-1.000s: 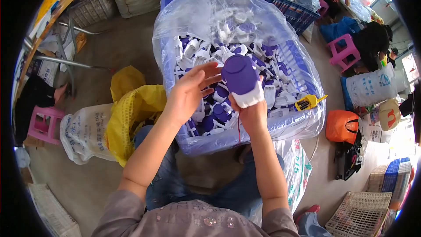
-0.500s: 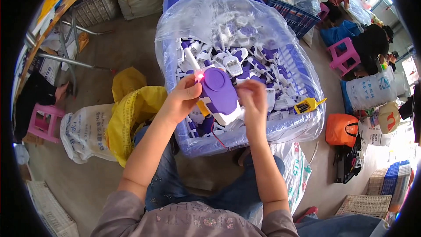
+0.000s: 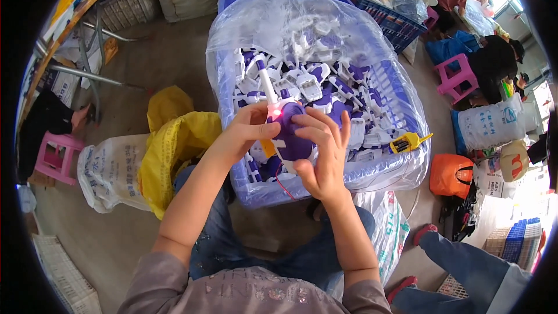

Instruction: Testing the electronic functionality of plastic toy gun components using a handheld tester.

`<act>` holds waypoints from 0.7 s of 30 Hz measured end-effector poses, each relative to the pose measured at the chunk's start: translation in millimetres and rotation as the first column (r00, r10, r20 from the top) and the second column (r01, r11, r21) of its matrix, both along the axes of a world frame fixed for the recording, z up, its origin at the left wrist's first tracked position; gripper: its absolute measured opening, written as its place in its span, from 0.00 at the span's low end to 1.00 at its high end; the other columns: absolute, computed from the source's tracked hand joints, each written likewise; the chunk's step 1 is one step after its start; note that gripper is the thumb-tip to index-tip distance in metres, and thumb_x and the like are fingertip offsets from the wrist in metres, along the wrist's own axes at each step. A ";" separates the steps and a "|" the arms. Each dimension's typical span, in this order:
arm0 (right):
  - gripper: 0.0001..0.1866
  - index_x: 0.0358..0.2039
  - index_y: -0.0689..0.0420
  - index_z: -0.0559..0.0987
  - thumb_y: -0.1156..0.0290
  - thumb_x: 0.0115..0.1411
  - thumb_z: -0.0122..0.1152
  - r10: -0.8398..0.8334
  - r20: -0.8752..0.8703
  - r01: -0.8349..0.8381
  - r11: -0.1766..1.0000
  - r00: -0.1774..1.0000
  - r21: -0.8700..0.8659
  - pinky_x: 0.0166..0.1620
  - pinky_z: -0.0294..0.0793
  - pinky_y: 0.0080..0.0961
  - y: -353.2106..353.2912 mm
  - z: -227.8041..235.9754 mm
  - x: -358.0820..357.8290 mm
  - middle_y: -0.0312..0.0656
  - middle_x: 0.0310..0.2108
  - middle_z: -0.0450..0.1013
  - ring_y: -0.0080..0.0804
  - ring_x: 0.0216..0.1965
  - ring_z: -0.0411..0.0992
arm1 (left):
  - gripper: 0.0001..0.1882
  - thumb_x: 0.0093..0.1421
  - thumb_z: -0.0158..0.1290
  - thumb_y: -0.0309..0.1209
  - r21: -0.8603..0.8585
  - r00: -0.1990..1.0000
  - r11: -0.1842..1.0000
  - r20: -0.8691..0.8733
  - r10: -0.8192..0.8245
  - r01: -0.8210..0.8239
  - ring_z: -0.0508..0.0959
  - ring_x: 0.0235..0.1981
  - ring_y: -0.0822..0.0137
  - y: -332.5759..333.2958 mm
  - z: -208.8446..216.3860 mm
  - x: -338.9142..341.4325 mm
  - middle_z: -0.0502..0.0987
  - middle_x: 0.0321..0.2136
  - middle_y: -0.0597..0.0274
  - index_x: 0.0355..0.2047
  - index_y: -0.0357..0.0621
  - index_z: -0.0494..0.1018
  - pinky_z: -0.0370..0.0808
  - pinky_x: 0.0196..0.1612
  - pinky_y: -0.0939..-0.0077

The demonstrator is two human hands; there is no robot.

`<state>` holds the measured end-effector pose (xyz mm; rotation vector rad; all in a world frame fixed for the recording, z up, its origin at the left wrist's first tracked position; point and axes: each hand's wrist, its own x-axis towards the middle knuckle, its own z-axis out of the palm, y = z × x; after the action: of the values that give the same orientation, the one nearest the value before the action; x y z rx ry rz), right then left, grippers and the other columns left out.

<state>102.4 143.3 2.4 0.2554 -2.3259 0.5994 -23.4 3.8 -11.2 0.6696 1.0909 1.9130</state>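
My left hand is closed around the side of a white and purple toy walkie-talkie with a long antenna. A red light glows near the antenna's base. Spread over its purple face is my right hand, fingers apart and some fingertips touching it. Behind the toy, a yellow piece shows partly, mostly hidden. A thin red wire hangs below. Underneath, a blue-purple crate lined with clear plastic holds many similar white and purple toys.
A yellow toy walkie-talkie lies at the crate's right edge. Left stand a yellow sack and a pink stool. To the right are an orange bag and another pink stool. A person's legs show at lower right.
My right hand has moved left onto the toy's purple face, its fingers spreading. The toy has tilted, its antenna now more upright. At lower right, a person's legs have come further into view.
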 end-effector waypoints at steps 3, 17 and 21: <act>0.25 0.40 0.57 0.66 0.46 0.59 0.43 -0.017 -0.132 0.003 0.995 0.991 -0.101 0.61 0.38 0.46 -4.6 -8.0 0.8 0.47 0.45 0.69 0.46 0.52 0.63 | 0.28 0.46 0.61 0.37 -0.037 0.999 0.999 -0.002 -0.033 0.033 0.73 0.41 0.71 3.1 -1.3 0.5 0.75 0.39 0.62 0.47 0.37 0.69 0.66 0.48 0.78; 0.19 0.49 0.56 0.65 0.59 0.61 0.47 0.583 -0.212 -0.005 -0.335 0.784 -0.942 0.53 0.60 0.34 -4.7 -15.2 -6.3 0.37 0.49 0.65 0.30 0.52 0.62 | 0.41 0.54 0.52 0.51 0.584 0.938 0.809 0.243 -0.247 0.062 0.60 0.57 0.51 10.5 6.9 2.5 0.52 0.59 0.41 0.57 0.33 0.53 0.57 0.58 0.59; 0.32 0.56 0.58 0.60 0.63 0.54 0.61 0.647 -0.218 -0.091 -0.224 0.730 -0.970 0.54 0.62 0.29 -5.8 -29.2 -6.2 0.37 0.49 0.66 0.28 0.51 0.65 | 0.43 0.53 0.50 0.54 0.528 0.939 0.844 0.232 -0.255 0.099 0.52 0.61 0.50 16.5 5.8 10.1 0.55 0.58 0.41 0.58 0.34 0.52 0.51 0.61 0.58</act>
<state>96.2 137.5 -26.8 0.1208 -1.2435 2.8078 -13.3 20.3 -5.4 0.7104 0.3100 2.0640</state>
